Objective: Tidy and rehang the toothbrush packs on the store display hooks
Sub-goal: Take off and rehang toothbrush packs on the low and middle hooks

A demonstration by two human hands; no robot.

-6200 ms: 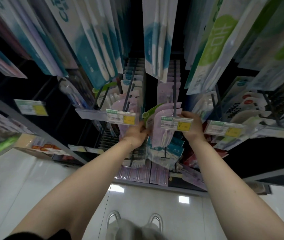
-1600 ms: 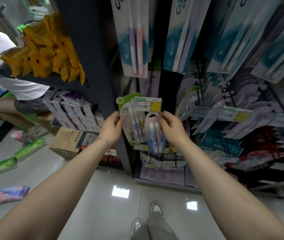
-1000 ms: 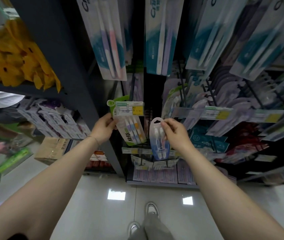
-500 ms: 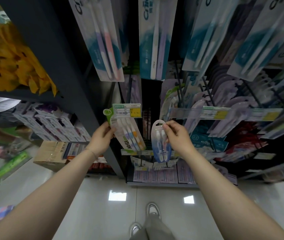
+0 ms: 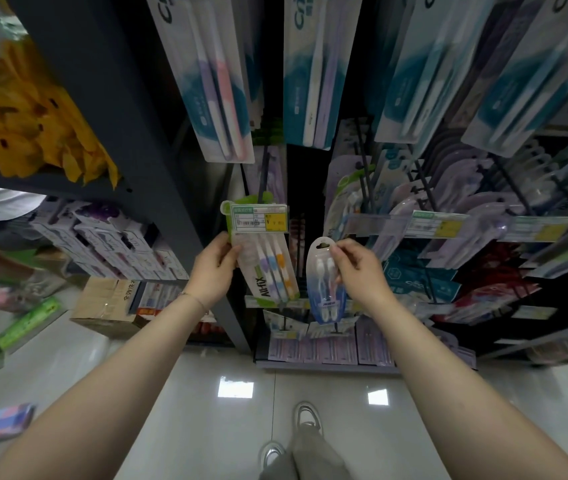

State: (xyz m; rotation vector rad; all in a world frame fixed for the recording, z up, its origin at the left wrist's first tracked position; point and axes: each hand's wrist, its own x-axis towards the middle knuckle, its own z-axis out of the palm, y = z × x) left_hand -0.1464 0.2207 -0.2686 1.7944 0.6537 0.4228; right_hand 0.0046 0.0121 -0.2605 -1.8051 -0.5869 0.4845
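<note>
Blue toothbrush pack (image 5: 324,292) pinched by right hand (image 5: 362,275) — left hand (image 5: 213,268) grips green pack (image 5: 272,271) (top behind tag (image 5: 260,220)).

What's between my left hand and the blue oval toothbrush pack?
In the head view, the green three-brush pack, held at its edge by the left hand, fills that stretch up to the blue oval pack.

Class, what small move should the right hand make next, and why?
Probably raise the oval blue two-brush blister pack toward the black wire hooks: the right hand pinches its top, and its hang hole sits on no hook.
</note>
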